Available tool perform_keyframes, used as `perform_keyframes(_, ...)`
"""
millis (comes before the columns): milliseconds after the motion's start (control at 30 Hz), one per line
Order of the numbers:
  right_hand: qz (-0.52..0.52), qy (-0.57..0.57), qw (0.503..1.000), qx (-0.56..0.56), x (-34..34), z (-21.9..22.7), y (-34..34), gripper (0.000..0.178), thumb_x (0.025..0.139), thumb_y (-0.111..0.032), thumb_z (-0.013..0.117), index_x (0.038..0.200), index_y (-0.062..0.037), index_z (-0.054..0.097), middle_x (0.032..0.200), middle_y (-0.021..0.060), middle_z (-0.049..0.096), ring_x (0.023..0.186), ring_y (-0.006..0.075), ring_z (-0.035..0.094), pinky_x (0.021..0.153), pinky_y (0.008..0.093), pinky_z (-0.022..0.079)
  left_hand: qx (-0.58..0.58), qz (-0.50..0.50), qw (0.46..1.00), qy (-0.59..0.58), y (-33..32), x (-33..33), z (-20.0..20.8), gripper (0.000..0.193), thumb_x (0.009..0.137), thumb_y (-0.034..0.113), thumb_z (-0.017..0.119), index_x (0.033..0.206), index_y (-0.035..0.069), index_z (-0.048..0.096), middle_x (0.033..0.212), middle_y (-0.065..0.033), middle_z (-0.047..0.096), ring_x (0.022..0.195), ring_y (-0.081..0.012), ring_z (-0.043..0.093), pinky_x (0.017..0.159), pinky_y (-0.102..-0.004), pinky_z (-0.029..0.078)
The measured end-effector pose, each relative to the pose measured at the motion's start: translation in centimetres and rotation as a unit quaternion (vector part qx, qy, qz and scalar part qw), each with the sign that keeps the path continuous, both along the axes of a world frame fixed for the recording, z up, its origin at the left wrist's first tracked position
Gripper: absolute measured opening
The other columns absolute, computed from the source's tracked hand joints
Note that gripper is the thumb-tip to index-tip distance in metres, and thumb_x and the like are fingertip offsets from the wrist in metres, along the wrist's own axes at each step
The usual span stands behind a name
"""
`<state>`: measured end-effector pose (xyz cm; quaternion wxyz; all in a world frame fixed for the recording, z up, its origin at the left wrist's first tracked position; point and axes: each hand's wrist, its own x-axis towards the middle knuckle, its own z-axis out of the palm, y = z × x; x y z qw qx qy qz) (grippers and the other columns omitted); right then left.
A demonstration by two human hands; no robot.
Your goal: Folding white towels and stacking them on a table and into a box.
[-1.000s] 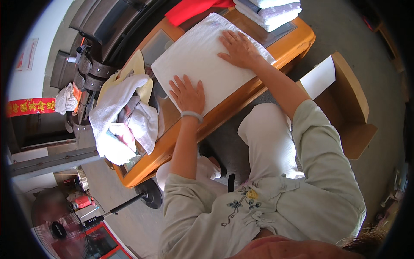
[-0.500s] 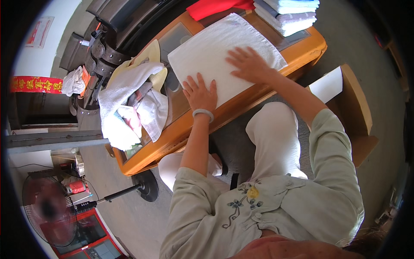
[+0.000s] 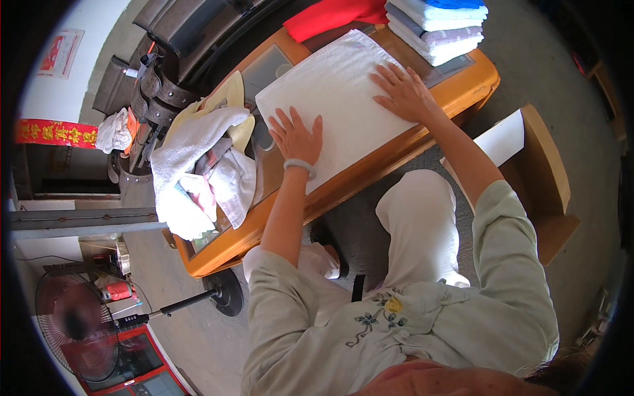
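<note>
A white towel (image 3: 337, 92) lies spread out flat on a wooden table with glass panels (image 3: 370, 165). My left hand (image 3: 295, 137), with a pale bracelet at its wrist, rests palm down on the towel's left part, fingers spread. Flat near the right edge of the same towel is my right hand (image 3: 403, 94), its fingers stretched out and apart. Neither hand grips anything. To the left of the towel sits a loose heap of crumpled towels (image 3: 205, 158), white and greyish, partly over a pale yellow cloth or hat (image 3: 243, 129).
Folded towels (image 3: 436, 30) are stacked at the table's far right, beside a red cloth (image 3: 333, 16). An open cardboard box (image 3: 545, 158) stands right of my knee. A standing fan (image 3: 76, 323) is at the lower left. Dark seating (image 3: 191, 39) lies behind the table.
My right hand has moved right across the towel, toward its right edge. My left hand has shifted slightly left and stays flat on the cloth.
</note>
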<state>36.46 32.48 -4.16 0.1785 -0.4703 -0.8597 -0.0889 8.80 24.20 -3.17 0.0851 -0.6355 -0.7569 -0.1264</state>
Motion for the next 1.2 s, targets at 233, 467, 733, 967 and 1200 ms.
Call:
perform_keyframes(233, -0.002, 0.005, 1.000, 0.002, -0.1, -0.3, 0.0, 0.052, 0.094, -0.048, 0.037, 0.136, -0.0171, 0.042, 0.145, 0.0049, 0.036, 0.135, 0.0252, 0.030, 0.110, 0.0486, 0.022, -0.050, -0.003, 0.998, -0.041, 8.1, -5.8, -1.1, 0.072, 0.091, 0.056, 0.038, 0.141, 0.004, 0.031, 0.149, -0.0211, 0.021, 0.138, -0.0405, 0.015, 0.112, -0.0480, 0.014)
perform_keyframes(467, -0.015, -0.009, 1.000, 0.004, 0.0, -0.2, 0.0, 0.052, 0.095, -0.048, 0.037, 0.136, -0.0183, 0.042, 0.146, 0.0046, 0.035, 0.136, 0.0236, 0.028, 0.111, 0.0476, 0.021, -0.039, 0.072, 0.995, -0.063, 10.4, -7.7, -2.3, 0.079, 0.089, 0.065, 0.030, 0.143, 0.006, 0.029, 0.148, -0.0280, 0.018, 0.138, -0.0425, 0.016, 0.112, -0.0494, 0.013)
perform_keyframes(733, -0.016, -0.010, 0.999, -0.038, -0.7, 0.2, 0.0, 0.056, 0.095, -0.052, 0.031, 0.141, -0.0201, 0.036, 0.150, 0.0021, 0.026, 0.140, 0.0215, 0.021, 0.111, 0.0484, 0.018, -0.114, 0.121, 0.986, -0.028, 9.9, -7.2, 0.0, 0.082, 0.088, 0.065, 0.030, 0.144, 0.005, 0.026, 0.150, -0.0261, 0.013, 0.139, -0.0446, 0.005, 0.111, -0.0542, 0.005)
perform_keyframes(967, -0.026, 0.008, 0.999, -0.033, -0.6, -0.3, 0.0, 0.055, 0.095, -0.052, 0.034, 0.139, -0.0208, 0.038, 0.149, 0.0020, 0.030, 0.139, 0.0223, 0.023, 0.111, 0.0465, 0.019, -0.049, -0.159, 0.983, -0.071, 3.5, 5.3, 1.5, 0.074, 0.091, 0.057, 0.036, 0.141, 0.003, 0.031, 0.149, -0.0249, 0.017, 0.138, -0.0452, 0.006, 0.110, -0.0559, 0.006)
perform_keyframes(1200, 0.073, 0.304, 0.945, -0.095, 5.0, -0.5, -1.3, 0.036, 0.092, -0.032, 0.055, 0.122, -0.0116, 0.058, 0.135, 0.0061, 0.049, 0.133, 0.0239, 0.035, 0.110, 0.0416, 0.027, -0.046, -0.175, 0.983, 0.017, 2.0, 9.1, -1.6, 0.070, 0.090, 0.056, 0.039, 0.142, 0.010, 0.032, 0.148, -0.0193, 0.025, 0.137, -0.0410, 0.018, 0.109, -0.0565, 0.013)
